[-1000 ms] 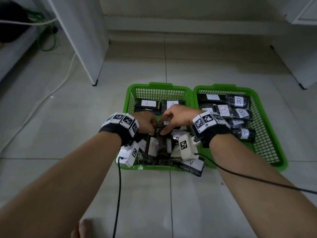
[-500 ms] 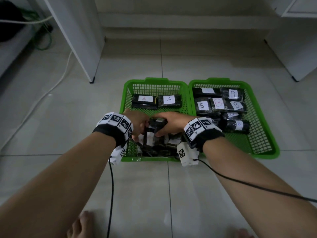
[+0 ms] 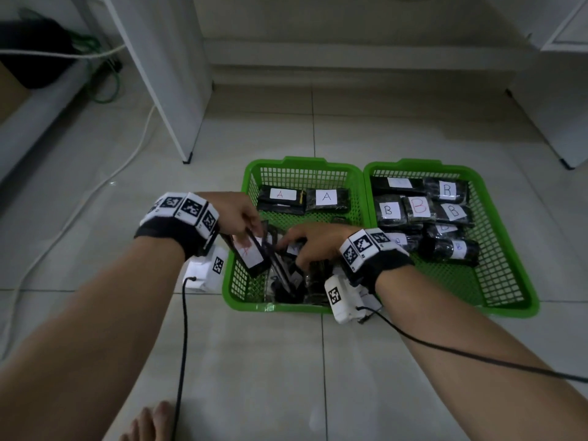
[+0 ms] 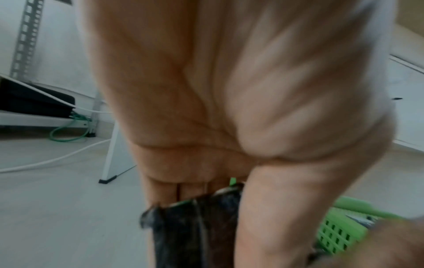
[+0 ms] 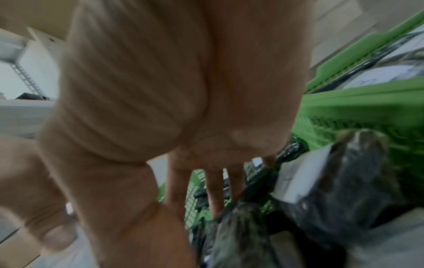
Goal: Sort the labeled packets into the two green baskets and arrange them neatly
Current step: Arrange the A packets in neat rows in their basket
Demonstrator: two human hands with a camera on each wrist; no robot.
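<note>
Packets [image 3: 286, 275] lie heaped at the left basket's [image 3: 245, 281] near edge, unsorted; B's fill the right basket [image 3: 509, 300]. Left hand [image 3: 237, 213] pinches one packet [image 3: 249, 253]; right hand [image 3: 313, 241] rests, fingers spread, on the heap.

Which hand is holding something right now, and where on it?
Left hand pinches a red-marked packet by its top end. Right hand rests fingers-down on the packet pile; whether it grips anything cannot be told.

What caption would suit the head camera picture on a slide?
Left hand lifts a packet from the left basket while the right hand rummages among loose ones.
</note>
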